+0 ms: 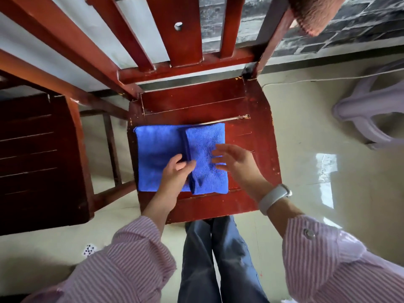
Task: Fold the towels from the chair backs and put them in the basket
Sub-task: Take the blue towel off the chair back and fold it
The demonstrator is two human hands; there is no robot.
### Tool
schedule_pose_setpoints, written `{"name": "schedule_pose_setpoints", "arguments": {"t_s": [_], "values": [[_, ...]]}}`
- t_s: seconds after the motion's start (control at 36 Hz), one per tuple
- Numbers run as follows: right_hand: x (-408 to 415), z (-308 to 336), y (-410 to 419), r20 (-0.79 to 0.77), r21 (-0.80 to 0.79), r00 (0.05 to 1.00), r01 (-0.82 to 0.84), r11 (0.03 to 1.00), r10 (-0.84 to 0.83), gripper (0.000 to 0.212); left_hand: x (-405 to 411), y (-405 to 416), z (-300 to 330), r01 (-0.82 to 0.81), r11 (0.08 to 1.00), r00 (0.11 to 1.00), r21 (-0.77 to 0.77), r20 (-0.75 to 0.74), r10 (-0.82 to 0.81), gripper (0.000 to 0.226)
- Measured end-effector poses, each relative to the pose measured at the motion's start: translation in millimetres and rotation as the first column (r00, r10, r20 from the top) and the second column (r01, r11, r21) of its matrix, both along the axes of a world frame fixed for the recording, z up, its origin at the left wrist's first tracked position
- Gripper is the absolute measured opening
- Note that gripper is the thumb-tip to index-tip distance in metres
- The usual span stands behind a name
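A blue towel [157,154] lies on the seat of a red wooden chair [251,132], its right part folded over to the left so a doubled strip runs down the right side. My left hand [177,171] rests on the towel at the folded edge, thumb and fingers at the fold. My right hand [234,160] hovers over the folded strip with fingers spread and straight. A brownish-pink towel [314,16] hangs on the chair back at the top right. No basket is in view.
A second dark red wooden chair [39,154] stands close on the left. A pale plastic stool [369,112] sits on the glossy floor at the right, with a white cable [328,79] along the wall. My legs stand right before the seat.
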State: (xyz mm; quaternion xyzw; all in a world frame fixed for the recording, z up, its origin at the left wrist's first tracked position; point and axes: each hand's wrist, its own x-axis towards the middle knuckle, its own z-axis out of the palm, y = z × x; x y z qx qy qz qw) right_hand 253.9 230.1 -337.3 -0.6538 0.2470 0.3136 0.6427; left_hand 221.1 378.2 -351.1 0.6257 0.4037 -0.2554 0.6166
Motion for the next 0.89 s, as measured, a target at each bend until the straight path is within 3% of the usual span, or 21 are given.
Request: {"name": "schedule_pose_setpoints", "arguments": {"t_s": [0.08, 0.19, 0.31, 0.42, 0.5, 0.64, 0.78, 0.89], "values": [[7.6, -14.6, -4.1, 0.164, -0.358, 0.953, -0.182, 0.916, 0.253, 0.032, -7.5, -13.1, -13.9, 0.202, 0.948, 0.978, 0.245, 0.004, -0.209, 0.039], [37.4, -18.3, -4.0, 0.244, -0.667, 0.703, -0.378, 0.642, 0.668, 0.036, -19.6, -22.9, -20.6, 0.257, 0.846, 0.941, 0.467, 0.078, -0.329, 0.041], [69.1, -10.8, 12.2, 0.127, -0.707, 0.423, -0.595, 0.381, 0.897, 0.051, -29.0, -20.5, -12.5, 0.202, 0.854, 0.913, 0.48, 0.223, -0.342, 0.046], [94.1, -9.7, 40.4, -0.004, -0.598, 0.262, -0.774, 0.208, 0.965, 0.057, -36.7, -11.4, -1.9, 0.147, 0.889, 0.895, 0.433, 0.325, -0.306, 0.042], [103.8, -3.6, 59.8, 0.007, -0.491, 0.258, -0.841, 0.229, 0.966, 0.045, -40.5, -1.8, 1.1, 0.084, 0.904, 0.901, 0.42, 0.355, -0.249, 0.043], [114.4, 2.9, 80.4, 0.065, -0.364, 0.392, -0.847, 0.388, 0.918, 0.011, -43.6, 17.1, 1.7, -0.086, 0.933, 0.937, 0.349, 0.346, -0.043, 0.042], [116.1, -2.4, 102.9, 0.055, -0.417, 0.319, -0.854, 0.312, 0.946, 0.012, -53.0, 31.8, -8.6, -0.159, 0.923, 0.968, 0.35, 0.24, 0.075, 0.042], [113.0, -13.4, 118.2, 0.135, -0.511, 0.315, -0.79, 0.338, 0.94, 0.014, -62.5, 34.4, -17.4, -0.127, 0.881, 0.989, 0.455, 0.126, 0.078, 0.04]]}}
